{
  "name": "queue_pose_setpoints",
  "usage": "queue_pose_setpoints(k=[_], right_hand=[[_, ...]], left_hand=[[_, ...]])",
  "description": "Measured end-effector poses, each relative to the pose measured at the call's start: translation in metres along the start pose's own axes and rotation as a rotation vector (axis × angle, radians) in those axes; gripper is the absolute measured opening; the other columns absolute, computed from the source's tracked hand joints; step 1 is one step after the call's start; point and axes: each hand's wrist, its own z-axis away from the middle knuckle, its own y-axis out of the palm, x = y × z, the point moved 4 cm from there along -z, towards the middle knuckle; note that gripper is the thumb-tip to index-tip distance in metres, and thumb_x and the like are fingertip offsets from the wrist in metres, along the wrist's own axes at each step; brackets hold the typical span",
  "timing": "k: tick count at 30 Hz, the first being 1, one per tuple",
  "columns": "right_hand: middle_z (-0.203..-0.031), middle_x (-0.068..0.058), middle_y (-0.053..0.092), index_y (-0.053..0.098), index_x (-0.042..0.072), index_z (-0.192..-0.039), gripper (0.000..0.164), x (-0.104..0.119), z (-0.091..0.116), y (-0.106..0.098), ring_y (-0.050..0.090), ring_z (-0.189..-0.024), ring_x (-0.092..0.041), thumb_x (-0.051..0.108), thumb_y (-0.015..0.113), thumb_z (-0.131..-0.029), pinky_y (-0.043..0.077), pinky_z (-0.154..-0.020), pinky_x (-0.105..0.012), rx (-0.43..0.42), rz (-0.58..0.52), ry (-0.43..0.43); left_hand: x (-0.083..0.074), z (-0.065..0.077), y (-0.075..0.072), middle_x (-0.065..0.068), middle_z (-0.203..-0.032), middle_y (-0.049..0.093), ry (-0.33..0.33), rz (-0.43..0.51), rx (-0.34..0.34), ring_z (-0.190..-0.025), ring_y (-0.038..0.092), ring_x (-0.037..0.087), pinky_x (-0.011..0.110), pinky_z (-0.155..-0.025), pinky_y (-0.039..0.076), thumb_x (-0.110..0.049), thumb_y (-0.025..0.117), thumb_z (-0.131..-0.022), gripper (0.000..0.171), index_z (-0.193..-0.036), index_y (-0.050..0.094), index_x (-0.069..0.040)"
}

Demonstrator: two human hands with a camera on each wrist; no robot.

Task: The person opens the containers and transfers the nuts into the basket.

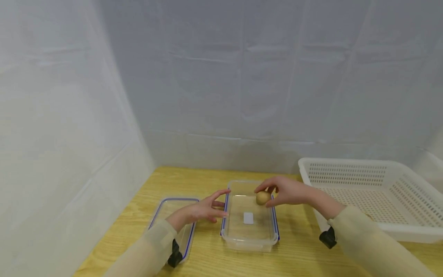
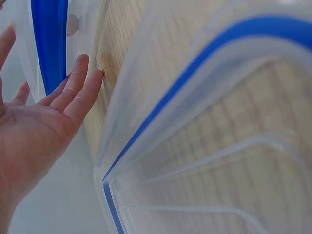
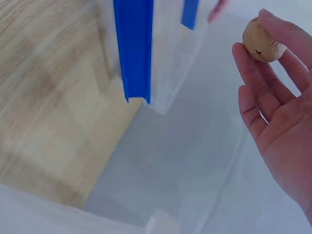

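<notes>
My right hand (image 1: 285, 191) pinches a round tan walnut (image 3: 261, 41) between thumb and fingers. In the head view the walnut overlaps the far right part of a clear plastic food container (image 1: 248, 241) with blue clips along its sides. Spread and fairly straight, the fingers of my left hand (image 1: 204, 209) lie along the container's left side, their tips right at its rim. In the left wrist view that hand shows its palm beside a blue clip (image 2: 49, 44). A small white label (image 1: 248, 218) shows in the middle of the container.
Left of the container, partly under my left forearm, a clear lid with a blue seal (image 1: 169, 209) lies on the wooden table (image 1: 207, 261). A large white perforated basket (image 1: 346, 161) stands on the right, below my right forearm. White sheeting (image 1: 221, 96) hangs behind and at the left.
</notes>
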Motion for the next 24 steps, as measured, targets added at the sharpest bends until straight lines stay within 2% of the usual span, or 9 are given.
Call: queue_pose_setpoints(k=[4,9,17,24], right_hand=[[-0.12,-0.002,0.065,0.067,0.013,-0.123,0.039,0.0,0.013,-0.011,0.059,-0.094,-0.012,0.019,0.077,-0.085,0.048,-0.08,-0.037,-0.069,0.014,0.001],[-0.117,-0.006,0.066,0.066,0.008,-0.124,0.041,-0.005,0.031,-0.024,0.061,-0.094,-0.015,0.018,0.076,-0.086,0.049,-0.077,-0.036,-0.157,0.029,-0.005],[-0.111,0.0,0.063,0.062,0.007,-0.128,0.044,-0.016,0.062,-0.04,0.056,-0.09,-0.012,0.018,0.074,-0.088,0.049,-0.073,-0.031,-0.235,0.002,0.073],[-0.116,-0.005,0.062,0.061,0.008,-0.129,0.044,-0.022,0.092,-0.05,0.056,-0.087,-0.011,0.02,0.073,-0.088,0.05,-0.069,-0.031,-0.308,-0.014,0.14]], left_hand=[[0.0,0.0,0.001,0.028,-0.148,0.031,0.004,-0.001,0.003,-0.13,0.04,0.041,0.047,-0.087,0.049,-0.017,0.068,-0.093,0.079,-0.155,0.02,-0.023],[0.0,0.001,0.001,0.028,-0.148,0.031,0.004,-0.011,0.004,-0.131,0.039,0.041,0.048,-0.088,0.048,-0.019,0.069,-0.093,0.079,-0.155,0.021,-0.025],[-0.001,0.001,0.001,0.028,-0.148,0.031,-0.002,0.002,0.004,-0.131,0.039,0.041,0.047,-0.088,0.049,-0.018,0.069,-0.092,0.08,-0.155,0.021,-0.026],[0.0,0.002,0.001,0.028,-0.148,0.032,0.0,-0.011,0.007,-0.13,0.04,0.041,0.047,-0.088,0.049,-0.019,0.069,-0.093,0.079,-0.155,0.021,-0.027]])
